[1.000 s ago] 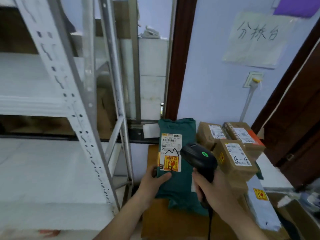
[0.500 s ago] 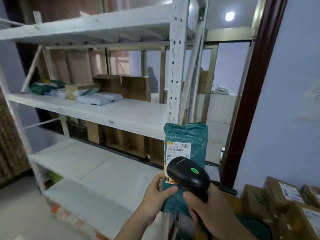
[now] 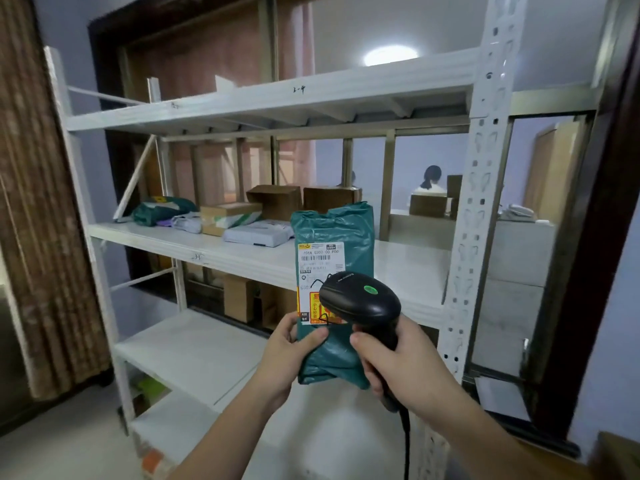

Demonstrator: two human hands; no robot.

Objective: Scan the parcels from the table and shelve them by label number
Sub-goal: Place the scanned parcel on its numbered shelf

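White metal shelving [image 3: 242, 258] fills the room, with earlier parcels [image 3: 221, 220] on its middle shelf at left. Left hand [image 3: 294, 344] pinches the green mailer [image 3: 332, 244] by its lower edge, upright before the shelf. It looks soft, light, slippery; grip the padded body. Right hand [image 3: 398, 365] wraps the scanner [image 3: 360, 301].

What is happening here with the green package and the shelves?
A person stands before a white metal shelving unit. The left hand holds a green parcel bag upright by its lower part, label facing the camera. The right hand holds a black corded barcode scanner by its grip, its head in front of the label's lower half. The parcel is not yet shelved. Other parcels already lie on the middle shelf.
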